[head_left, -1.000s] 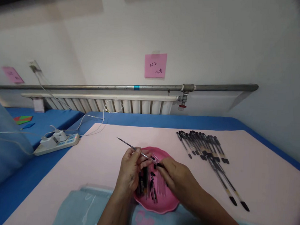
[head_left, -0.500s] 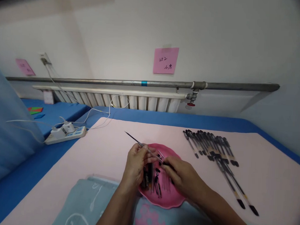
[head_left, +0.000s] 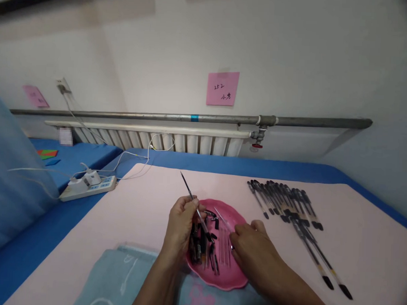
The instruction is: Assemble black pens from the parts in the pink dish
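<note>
My left hand [head_left: 179, 225] pinches a slim pen refill [head_left: 186, 184] over the left side of a pink scalloped plate [head_left: 231, 281]. The refill slants, its pointed tip up and away, a black piece at its lower end. My right hand [head_left: 258, 254] is at the plate's right side with fingers curled; what they hold, if anything, is hidden. A thin clear tube [head_left: 221, 218] runs towards those fingers. In the plate lie clear pen barrels [head_left: 224, 248], black pen caps [head_left: 214, 261] and other dark pen parts, partly covered by my left hand.
Several black pens [head_left: 282, 198] lie in a row on the pink sheet [head_left: 147, 204], two more [head_left: 320, 261] nearer me. A patterned teal cloth [head_left: 117, 274] is in front. A power strip [head_left: 87, 188] with cables sits at left. A radiator [head_left: 190, 144] lines the wall.
My right hand has left the refill's lower end and moved right and down to the plate's right side. In my left hand the refill has tilted steeper.
</note>
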The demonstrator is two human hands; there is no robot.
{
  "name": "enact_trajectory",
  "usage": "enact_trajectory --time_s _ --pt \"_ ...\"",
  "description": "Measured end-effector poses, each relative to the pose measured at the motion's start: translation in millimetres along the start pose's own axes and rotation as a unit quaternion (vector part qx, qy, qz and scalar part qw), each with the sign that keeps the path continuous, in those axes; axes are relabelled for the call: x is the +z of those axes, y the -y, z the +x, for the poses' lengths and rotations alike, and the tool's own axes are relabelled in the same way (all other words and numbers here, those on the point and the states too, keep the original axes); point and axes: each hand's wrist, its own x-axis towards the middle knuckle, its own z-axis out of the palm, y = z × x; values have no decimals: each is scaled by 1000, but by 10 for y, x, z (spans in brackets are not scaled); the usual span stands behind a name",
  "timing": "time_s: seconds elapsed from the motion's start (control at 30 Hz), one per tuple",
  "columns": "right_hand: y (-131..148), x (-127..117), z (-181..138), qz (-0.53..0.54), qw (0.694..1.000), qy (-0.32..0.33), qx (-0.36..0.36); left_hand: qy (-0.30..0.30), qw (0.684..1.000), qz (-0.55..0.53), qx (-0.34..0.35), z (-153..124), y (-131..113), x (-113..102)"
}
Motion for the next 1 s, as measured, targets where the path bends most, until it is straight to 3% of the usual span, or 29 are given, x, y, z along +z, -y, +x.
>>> enact_trajectory --time_s 0.17,0.3,0.47,0.57,0.63,0.73,0.8,0.87,1.0 --pt "-23 43 17 -6 1000 3 0 6 993 73 97 -53 -11 39" --pt "-6 52 11 4 1000 -6 -5 31 997 45 49 -54 0 51" --pt "3 98 -2 84 992 -82 -40 50 997 43 31 -61 3 56" --pt "-12 -18 4 189 972 -142 -14 79 996 44 26 -108 17 91" --pt "-32 -160 5 316 924 -212 41 111 993 36 11 -159 42 130" --pt "-76 -327 9 512 786 -329 107 166 985 47 -27 -244 96 197" --pt "-111 -354 18 592 708 -364 125 190 979 62 -46 -288 131 232" --pt "-138 -332 28 637 671 -354 132 203 975 69 -58 -309 155 252" --pt "-146 -293 42 653 649 -364 141 187 977 78 -59 -298 169 245"
